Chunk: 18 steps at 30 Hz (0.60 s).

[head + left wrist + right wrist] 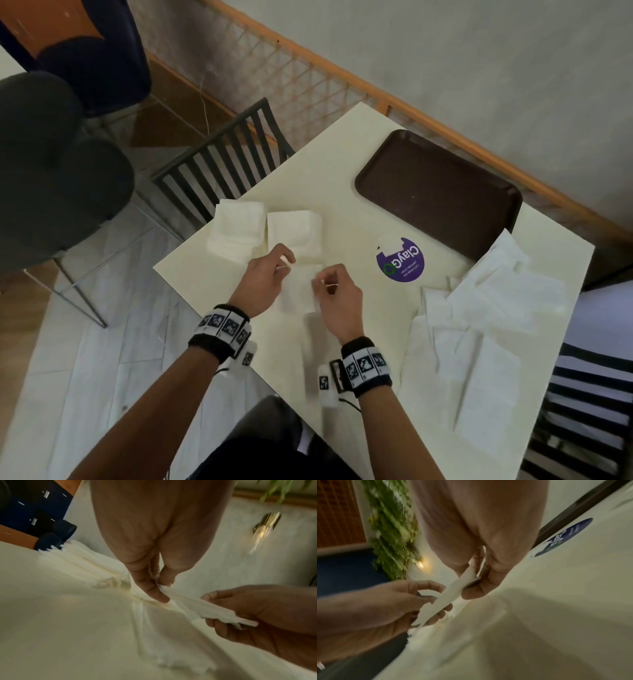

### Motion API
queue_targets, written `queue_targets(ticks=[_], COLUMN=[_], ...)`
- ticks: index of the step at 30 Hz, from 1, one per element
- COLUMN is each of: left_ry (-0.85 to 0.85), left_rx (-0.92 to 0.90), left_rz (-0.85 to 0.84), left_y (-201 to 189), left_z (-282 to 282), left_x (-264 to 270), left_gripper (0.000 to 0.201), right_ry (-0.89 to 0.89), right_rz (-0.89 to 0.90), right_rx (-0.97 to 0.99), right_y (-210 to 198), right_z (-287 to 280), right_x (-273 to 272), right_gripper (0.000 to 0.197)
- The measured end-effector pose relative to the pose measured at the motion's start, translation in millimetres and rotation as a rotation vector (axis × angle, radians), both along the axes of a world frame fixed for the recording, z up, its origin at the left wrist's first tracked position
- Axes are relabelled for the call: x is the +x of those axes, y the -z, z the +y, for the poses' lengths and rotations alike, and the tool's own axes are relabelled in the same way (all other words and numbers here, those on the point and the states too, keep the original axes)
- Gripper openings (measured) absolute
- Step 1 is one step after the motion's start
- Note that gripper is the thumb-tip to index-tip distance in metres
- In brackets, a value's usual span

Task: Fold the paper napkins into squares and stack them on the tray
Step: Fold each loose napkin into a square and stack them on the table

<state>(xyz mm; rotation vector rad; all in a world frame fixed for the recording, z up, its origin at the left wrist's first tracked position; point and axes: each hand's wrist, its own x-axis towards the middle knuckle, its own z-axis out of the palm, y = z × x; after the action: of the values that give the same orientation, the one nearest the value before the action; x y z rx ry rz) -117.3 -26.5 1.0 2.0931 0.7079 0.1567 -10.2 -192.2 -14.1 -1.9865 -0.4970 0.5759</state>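
A napkin [297, 291] is held just above the table [342, 164], its far edge pinched at one end by the left hand [263, 281] and at the other by the right hand [337, 294], thumb against fingertips in each case. Two folded stacks [265, 228] are seen just beyond the hands near the far left edge, while the brown tray [438, 192] lies bare at the far right, well apart from the held napkin, with a purple sticker [400, 262] between them. Loose napkins [479, 325] are spread at the right, one overlapping the tray's near corner, and dark chairs [226, 161] are set around the table.
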Motion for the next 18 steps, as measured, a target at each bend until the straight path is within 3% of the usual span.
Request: queue_targets(ticks=[5,8,13,17,18], left_ry=[0.029,-0.06,-0.022,0.097,0.125], left_rx=[0.341,0.503,0.374,0.162,0.161], left_rz=[0.197,0.187,0.106,0.111,0.155], left_y=[41,33,10,4,5], left_z=[-13,-36,-92,-164,-185], left_x=[8,8,0,18,31], left_gripper=[0.021,0.03,0.014,0.003,0.014], right_ry=[-0.1,-0.158,-0.091,0.048,0.083], right_rz=[-0.085,-0.172,-0.291,-0.302,-0.249], right_rx=[-0.174,-0.213,-0.384,-0.778,-0.854], right_y=[16,-8,-40,-42,-39], right_z=[13,-13,-120,-220,-239], right_x=[5,13,51,92,97], right_gripper=[0.004,0.009,0.013,0.035,0.042])
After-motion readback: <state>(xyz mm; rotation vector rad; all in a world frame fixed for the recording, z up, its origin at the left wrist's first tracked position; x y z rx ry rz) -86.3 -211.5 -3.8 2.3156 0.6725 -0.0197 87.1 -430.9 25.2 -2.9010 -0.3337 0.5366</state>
